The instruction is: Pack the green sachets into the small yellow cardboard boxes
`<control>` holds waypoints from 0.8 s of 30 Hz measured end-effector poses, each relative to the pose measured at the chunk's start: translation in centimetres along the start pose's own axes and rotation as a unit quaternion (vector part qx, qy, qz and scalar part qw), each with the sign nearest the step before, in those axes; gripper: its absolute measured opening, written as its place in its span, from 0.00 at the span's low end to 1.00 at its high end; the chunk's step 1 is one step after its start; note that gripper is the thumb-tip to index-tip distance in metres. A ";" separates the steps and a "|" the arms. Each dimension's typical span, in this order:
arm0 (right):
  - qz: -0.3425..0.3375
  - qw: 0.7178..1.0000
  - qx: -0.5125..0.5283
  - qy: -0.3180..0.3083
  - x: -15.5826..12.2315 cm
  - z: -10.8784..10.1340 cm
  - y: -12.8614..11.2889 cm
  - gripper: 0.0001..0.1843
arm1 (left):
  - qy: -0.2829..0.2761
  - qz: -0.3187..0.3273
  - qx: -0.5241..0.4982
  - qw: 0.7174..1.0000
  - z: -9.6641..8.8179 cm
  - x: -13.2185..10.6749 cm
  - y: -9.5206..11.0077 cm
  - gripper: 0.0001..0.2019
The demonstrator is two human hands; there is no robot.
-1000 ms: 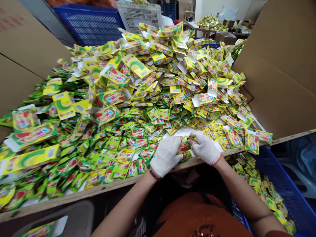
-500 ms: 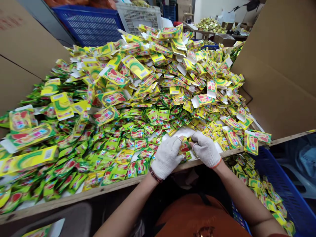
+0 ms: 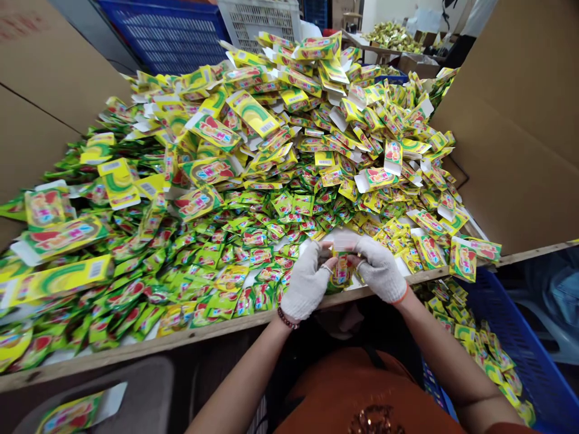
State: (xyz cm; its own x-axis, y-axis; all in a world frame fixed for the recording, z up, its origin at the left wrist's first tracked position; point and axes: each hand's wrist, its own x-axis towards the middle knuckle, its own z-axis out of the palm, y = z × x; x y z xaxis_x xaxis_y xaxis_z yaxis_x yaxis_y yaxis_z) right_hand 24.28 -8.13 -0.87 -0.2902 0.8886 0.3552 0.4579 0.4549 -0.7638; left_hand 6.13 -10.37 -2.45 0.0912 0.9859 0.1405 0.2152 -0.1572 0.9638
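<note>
Head view shows a person's two gloved hands meeting near the front edge of a tabletop [image 3: 199, 334], with a small box [image 3: 341, 269] between them. The left hand [image 3: 308, 278] grips the box from one side and the right hand [image 3: 379, 266] grips it from the other, thumbs and fingers bent in toward its printed front. The box's pale end points away from the person; the glove fingers hide part of its sides. A beaded bracelet [image 3: 288, 319] circles the left wrist, just below the glove. Around the hands, small green packets [image 3: 256, 238] spread over the tabletop to the left, while yellow packets [image 3: 391, 235] lie just beyond the right hand. Behind them rises a heap of yellow boxes [image 3: 253, 114], many with white end flaps sticking out. Brown cardboard stands at both sides of the heap, one left panel [image 3: 36, 102] and one right panel [image 3: 520, 132]. Past the heap are a blue basket [image 3: 167, 36] and a white basket [image 3: 260, 24], side by side. Below the tabletop's right end, a blue crate [image 3: 527, 337] holds more yellow packages [image 3: 484, 343].
</note>
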 end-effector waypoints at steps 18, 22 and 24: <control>0.154 0.964 0.219 -0.001 0.2 2.7 0.5 0.23 | 0.013 -0.039 -0.095 0.995 -0.4 0.0 -1.4 0.20; 0.106 0.983 0.151 -0.020 -0.1 2.3 0.1 0.18 | 0.010 -0.020 -0.008 1.000 -1.0 0.0 -0.9 0.12; 0.099 0.985 0.142 -0.025 -0.2 2.2 0.0 0.17 | 0.005 -0.013 0.031 0.999 -1.5 0.1 -0.2 0.13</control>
State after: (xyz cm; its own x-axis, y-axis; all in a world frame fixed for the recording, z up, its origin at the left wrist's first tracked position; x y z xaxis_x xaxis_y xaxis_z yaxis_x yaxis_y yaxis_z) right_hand 22.50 -8.43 -2.05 -0.2635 0.9507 0.1633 0.2585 0.2327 -0.9376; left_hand 4.60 -10.14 -2.32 0.0759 0.9900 0.1189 0.2766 -0.1355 0.9514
